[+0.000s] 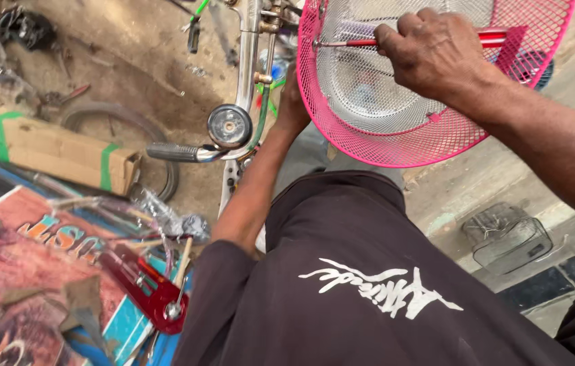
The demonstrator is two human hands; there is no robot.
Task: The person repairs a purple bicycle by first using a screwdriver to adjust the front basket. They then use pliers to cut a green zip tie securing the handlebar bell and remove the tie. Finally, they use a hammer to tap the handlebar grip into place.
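Pink wire-mesh bicycle basket (396, 146), white mesh lining inside, held up against the front of a bicycle, tilted so its open mouth faces the wearer. Right hand (433, 57) reaches into it from above, fingers closed round a red-handled screwdriver (498, 37) whose thin shaft runs left toward the basket's near wall. Left hand (292, 102) is under and behind the basket at the rim; mostly hidden, so I cannot tell whether it grips or only steadies.

Progress, as a judgement: the basket is in position on the bike, the tool at a fixing point, so fastening appears under way, not finished. No fitted screw can be made out.

Just left: chrome handlebar (247, 61) with grey rubber grip (173, 152) and round metal bell (229, 126). Farther out on dirt ground: a worn tyre (121, 125), a long cardboard box with green tape (50, 146), a red metal bracket (152, 295) on a printed sheet. Right, a clear plastic container (508, 237) on concrete.
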